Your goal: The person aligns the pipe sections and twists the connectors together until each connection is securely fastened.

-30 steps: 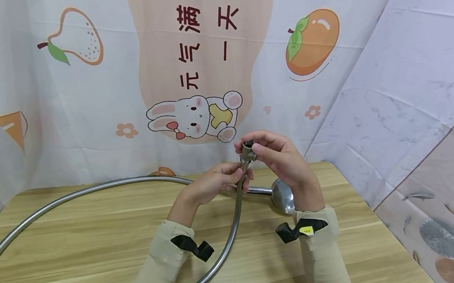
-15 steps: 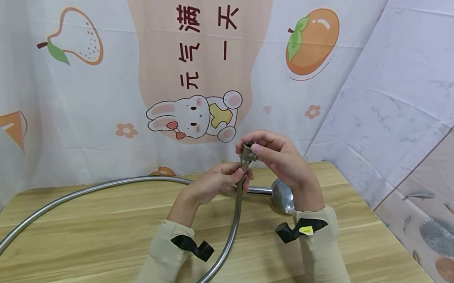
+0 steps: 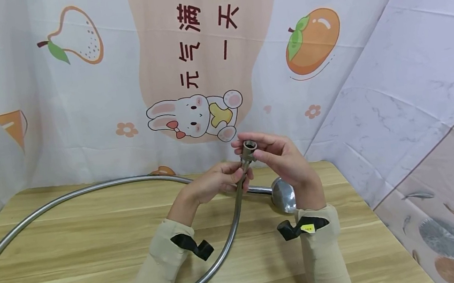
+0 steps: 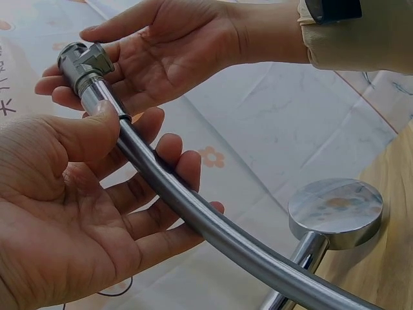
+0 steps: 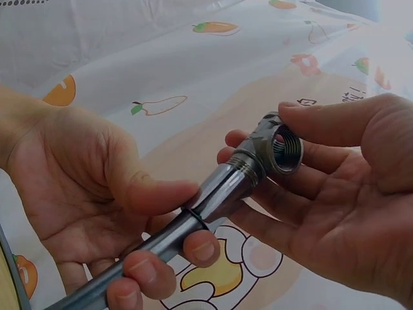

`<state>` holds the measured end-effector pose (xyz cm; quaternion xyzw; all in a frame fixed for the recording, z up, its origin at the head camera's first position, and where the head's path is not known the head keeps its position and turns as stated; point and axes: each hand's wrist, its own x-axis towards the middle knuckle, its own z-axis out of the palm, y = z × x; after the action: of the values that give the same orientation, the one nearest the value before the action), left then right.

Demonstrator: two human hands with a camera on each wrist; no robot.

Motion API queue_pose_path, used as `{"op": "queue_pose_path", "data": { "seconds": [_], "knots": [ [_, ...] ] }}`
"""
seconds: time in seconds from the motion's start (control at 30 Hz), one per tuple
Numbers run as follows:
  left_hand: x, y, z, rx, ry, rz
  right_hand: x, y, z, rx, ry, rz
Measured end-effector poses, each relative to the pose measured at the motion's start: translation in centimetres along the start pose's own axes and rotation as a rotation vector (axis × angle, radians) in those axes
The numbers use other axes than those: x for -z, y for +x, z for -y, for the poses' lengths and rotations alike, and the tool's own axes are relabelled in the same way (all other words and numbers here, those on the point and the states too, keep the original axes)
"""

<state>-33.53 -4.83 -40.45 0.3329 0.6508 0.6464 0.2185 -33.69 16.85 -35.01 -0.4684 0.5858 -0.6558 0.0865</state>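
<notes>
My left hand (image 3: 215, 183) grips a metal shower hose (image 4: 193, 206) just below its end, thumb pressed on the shiny end sleeve (image 5: 222, 190). Screwed onto that end is a metal tee fitting (image 5: 268, 147) with a threaded opening, which faces up in the head view. My right hand (image 3: 282, 160) holds the fitting between the thumb and the fingers behind it. In the right wrist view some thread shows between fitting and sleeve. Behind the hands, a chrome shower head (image 4: 335, 213) lies on the table, partly hidden by the right wrist in the head view.
The hose loops left across the wooden table (image 3: 95, 242) and passes out of view at the left edge. A printed cloth (image 3: 109, 80) hangs behind the table, and more cloth (image 3: 423, 145) hangs at the right. Black wrist straps (image 3: 190, 246) sit over both sleeves.
The tee fitting has turned a little, so its round opening now shows more fully in the head view. The right hand's fingers and thumb have shifted slightly; the left hand stays put.
</notes>
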Motion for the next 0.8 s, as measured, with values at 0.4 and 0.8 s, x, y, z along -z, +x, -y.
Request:
{"op": "queue_pose_path", "data": {
  "seconds": [0.4,0.8],
  "knots": [
    [0.16,0.07,0.14,-0.008,0.0,0.004,0.06,0.14,-0.02,0.004,-0.022,0.0],
    [0.04,0.06,0.1,-0.002,-0.005,-0.001,-0.05,0.08,-0.13,0.01,-0.004,-0.02]
  ]
}}
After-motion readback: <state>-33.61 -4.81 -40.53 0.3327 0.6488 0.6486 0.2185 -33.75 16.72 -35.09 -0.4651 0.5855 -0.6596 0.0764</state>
